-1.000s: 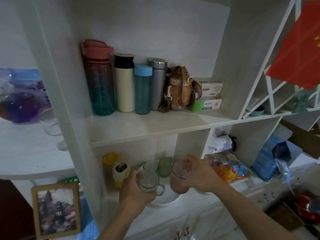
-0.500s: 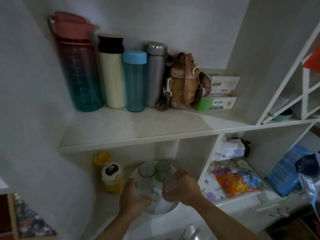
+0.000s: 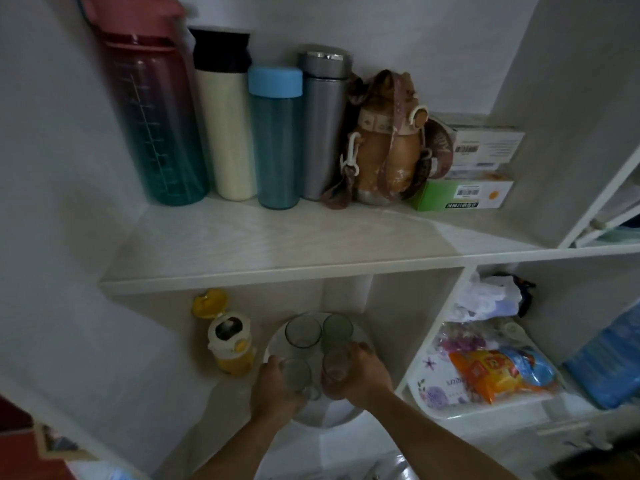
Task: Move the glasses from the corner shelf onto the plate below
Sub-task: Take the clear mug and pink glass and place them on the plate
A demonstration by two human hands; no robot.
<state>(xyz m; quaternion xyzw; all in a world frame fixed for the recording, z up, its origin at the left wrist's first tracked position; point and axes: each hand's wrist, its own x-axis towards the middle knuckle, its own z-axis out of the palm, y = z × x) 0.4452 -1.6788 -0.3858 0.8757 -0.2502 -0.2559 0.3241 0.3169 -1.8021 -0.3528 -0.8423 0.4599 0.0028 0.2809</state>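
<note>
both hands have come down: the left hand (image 3: 275, 389) wraps a clear handled glass (image 3: 297, 375), the right hand (image 3: 360, 374) a pinkish tumbler (image 3: 335, 365), both now low over the white plate (image 3: 322, 415), so release looks close. behind stand two smooth empty glasses (image 3: 303, 331), round-rimmed.

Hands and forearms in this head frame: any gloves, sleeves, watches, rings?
None visible. Left hand and right hand are bare, no gloves. Both forearms are uncovered to the frame's bottom edge, no sleeve, watch or band. Lighting is dim; rings cannot be ruled out.
</note>
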